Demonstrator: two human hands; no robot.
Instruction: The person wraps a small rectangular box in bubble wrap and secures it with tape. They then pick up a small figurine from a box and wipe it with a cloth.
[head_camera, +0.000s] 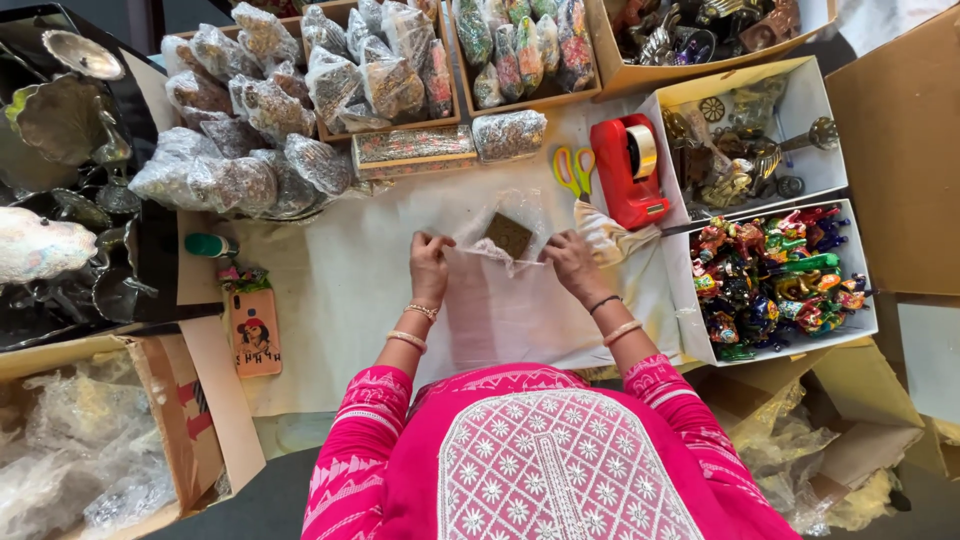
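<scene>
Both hands pinching a clear bag at mid-table.

I see my left hand (430, 262) and right hand (572, 262) each pinching a side of the clear bag (505, 225), a brown square (509, 235) inside it. Beyond, scissors (573, 168) and a red tape dispenser (628, 168); packed bags (240, 180) toward the far left corner.
</scene>
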